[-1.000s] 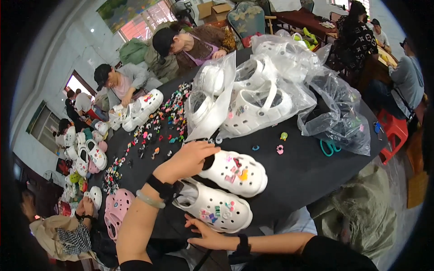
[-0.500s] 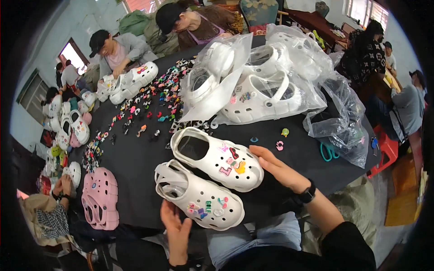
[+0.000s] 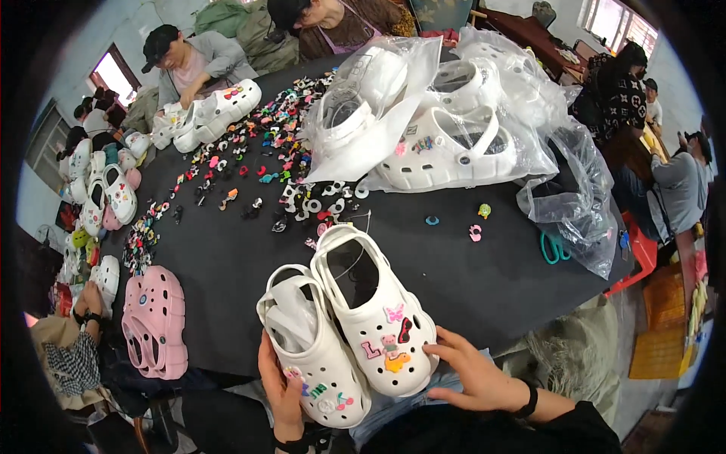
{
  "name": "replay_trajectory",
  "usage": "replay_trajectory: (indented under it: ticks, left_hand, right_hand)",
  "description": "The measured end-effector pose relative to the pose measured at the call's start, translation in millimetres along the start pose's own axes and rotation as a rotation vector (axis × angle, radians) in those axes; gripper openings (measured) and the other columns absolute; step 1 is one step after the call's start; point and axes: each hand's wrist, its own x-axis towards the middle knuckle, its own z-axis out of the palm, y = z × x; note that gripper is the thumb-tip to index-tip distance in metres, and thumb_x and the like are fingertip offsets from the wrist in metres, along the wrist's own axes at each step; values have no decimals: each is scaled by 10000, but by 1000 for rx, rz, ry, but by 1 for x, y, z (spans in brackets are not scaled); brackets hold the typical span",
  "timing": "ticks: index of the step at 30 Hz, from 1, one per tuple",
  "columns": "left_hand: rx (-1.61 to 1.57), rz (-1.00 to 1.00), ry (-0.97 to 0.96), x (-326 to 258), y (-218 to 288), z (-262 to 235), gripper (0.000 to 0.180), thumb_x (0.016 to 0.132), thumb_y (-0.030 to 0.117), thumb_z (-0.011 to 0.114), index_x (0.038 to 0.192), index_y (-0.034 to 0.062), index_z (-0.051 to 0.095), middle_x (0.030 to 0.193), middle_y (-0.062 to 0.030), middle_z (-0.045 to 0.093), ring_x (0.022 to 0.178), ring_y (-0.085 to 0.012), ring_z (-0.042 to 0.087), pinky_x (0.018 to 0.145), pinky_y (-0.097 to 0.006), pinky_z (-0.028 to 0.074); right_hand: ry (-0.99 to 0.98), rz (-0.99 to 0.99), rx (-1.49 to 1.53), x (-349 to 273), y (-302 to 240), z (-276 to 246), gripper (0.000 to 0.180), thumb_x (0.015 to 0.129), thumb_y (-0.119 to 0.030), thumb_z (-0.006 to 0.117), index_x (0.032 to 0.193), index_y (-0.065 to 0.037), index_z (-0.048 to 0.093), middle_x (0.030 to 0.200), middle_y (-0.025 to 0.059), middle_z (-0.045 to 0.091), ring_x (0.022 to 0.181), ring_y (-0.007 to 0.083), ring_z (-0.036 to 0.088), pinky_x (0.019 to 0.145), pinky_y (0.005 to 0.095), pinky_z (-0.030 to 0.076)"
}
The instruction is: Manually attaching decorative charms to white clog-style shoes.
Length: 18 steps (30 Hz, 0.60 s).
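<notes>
Two white clogs with heel straps lie side by side at the table's near edge, toes toward me. The left clog has clear plastic stuffed inside and butterfly, cherry and lettering charms. On the right clog sit a pink bear, an orange dinosaur, sunglasses, a butterfly and a pink letter charm; a thin clear loop hangs at its heel. My left hand wraps the outer side of the left clog, thumb on top. My right hand has its fingers apart, fingertips against the right clog's toe side.
Pink clogs lie at the left. Loose shoe charms spread across the black table. Bagged white clogs stand at the back. Teal-handled scissors lie near crumpled plastic. Other people work around the table.
The pair of white clogs has turned so the toes point more toward me, and has come nearer. Both hands moved with it; the right hand slid down along the toe.
</notes>
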Motion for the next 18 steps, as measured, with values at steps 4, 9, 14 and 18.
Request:
replay_trajectory:
  ticks: [4, 9, 14, 18]
  left_hand:
    - [131, 32, -59, 8, -3, -3, 770, 938, 358, 528, 1464, -85, 184, 1500, -216, 286, 1367, -288, 332, 1130, -385, 234]
    - [16, 39, -85, 20, -7, 14, 750, 957, 403, 469, 1460, -87, 205, 1485, -219, 314, 1342, -280, 376, 1112, -380, 276]
    - [-5, 75, -44, 19, -10, 17, 751, 970, 457, 421, 1451, -89, 234, 1464, -223, 350, 1319, -278, 414, 1094, -382, 316]
    - [170, 119, -10, 15, -10, 15, 674, 979, 376, 419, 1439, -90, 262, 1470, -226, 344, 1337, -295, 382, 1106, -390, 284]
  right_hand:
    - [-112, 80, -284, 32, 2, -30, 383, 878, -416, 633, 1090, -99, 606, 1034, 140, 590, 880, 321, 634, 743, 398, 514]
    - [2, 59, -453, 98, -7, -52, 500, 766, -543, 708, 783, -70, 547, 783, 104, 608, 659, 297, 627, 555, 375, 484]
    - [-88, -101, -346, 114, 20, -36, 498, 825, -519, 654, 826, -36, 534, 814, 144, 619, 612, 335, 626, 549, 414, 496]
    - [66, -217, -712, 97, 17, -16, 325, 903, -366, 596, 835, -53, 540, 737, 110, 557, 517, 262, 596, 477, 346, 490]
